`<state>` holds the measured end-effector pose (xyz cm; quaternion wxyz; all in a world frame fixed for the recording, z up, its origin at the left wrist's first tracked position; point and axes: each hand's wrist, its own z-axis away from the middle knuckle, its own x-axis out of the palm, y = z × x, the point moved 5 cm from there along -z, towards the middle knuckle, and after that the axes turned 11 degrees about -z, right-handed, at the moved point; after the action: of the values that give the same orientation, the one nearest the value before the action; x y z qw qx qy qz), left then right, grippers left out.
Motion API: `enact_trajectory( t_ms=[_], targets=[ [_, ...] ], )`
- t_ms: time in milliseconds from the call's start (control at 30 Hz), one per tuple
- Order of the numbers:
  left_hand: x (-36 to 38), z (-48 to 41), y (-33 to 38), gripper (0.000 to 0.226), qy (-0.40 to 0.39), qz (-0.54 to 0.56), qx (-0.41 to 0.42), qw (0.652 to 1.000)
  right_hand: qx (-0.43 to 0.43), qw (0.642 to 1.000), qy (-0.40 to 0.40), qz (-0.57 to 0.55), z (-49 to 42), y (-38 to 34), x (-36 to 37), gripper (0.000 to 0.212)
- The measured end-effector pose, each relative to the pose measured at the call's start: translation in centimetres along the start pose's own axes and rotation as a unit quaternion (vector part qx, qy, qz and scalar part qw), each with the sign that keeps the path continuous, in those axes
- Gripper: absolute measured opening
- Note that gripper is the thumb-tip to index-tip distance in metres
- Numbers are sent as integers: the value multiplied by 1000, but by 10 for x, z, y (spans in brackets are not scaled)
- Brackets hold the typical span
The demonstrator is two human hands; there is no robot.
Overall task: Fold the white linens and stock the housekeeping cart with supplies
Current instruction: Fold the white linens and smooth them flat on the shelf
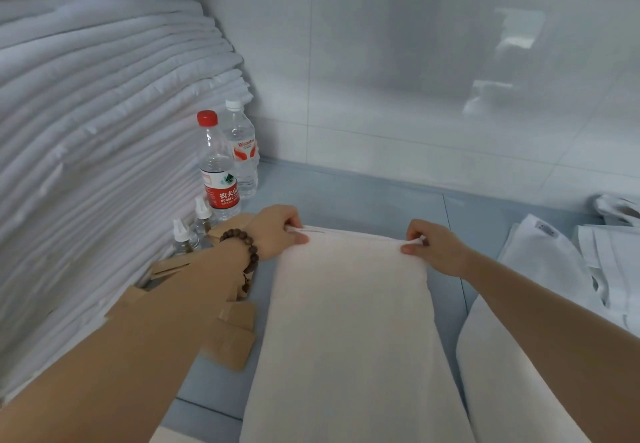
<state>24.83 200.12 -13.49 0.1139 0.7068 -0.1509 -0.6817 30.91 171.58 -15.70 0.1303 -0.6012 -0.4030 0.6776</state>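
- Right now the L hand (277, 231) pinches the far-left corner of the white towel (349, 321), thumb and fingers closed on its edge; the R hand (436, 246) pinches the far-right corner the same way.
- Towel lies lengthwise on the blue-grey counter (363, 196), between cardboard pieces (232, 338) on the L and other folded linen (540, 262) on the R; its near end runs out of view.
- Step, I'd say: squaring the far edge for the next fold.
- To do it well: pull both corners w/ equal tension, get the layers flush at the far edge, then smooth creases toward the body.
- Watch the L side: water bottles (218, 172) and spray bottles (202, 214) stand near the L wrist; a wide swing could tip them.
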Motion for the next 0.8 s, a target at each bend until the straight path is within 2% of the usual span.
enact_trajectory(
  t_ms=[233, 433, 600, 700, 800],
  targets=[
    [-37, 40, 27, 19, 21, 94, 25, 995, 26, 999, -14, -21, 38, -25, -29, 19],
    [-99, 90, 72, 22, 39, 143, 100, 984, -4, 995, -45, -88, 101, -80, -74, 22],
    [-145, 144, 99, 14, 43, 156, 114, 980, -7, 996, -29, -83, 168, -130, -95, 23],
    [-162, 180, 106, 13, 40, 163, 122, 978, 45, 991, -86, -93, 214, -154, -89, 27],
    [-172, 211, 110, 15, 33, 151, 126, 980, 62, 988, -142, -17, 262, -186, -81, 41]
  ],
)
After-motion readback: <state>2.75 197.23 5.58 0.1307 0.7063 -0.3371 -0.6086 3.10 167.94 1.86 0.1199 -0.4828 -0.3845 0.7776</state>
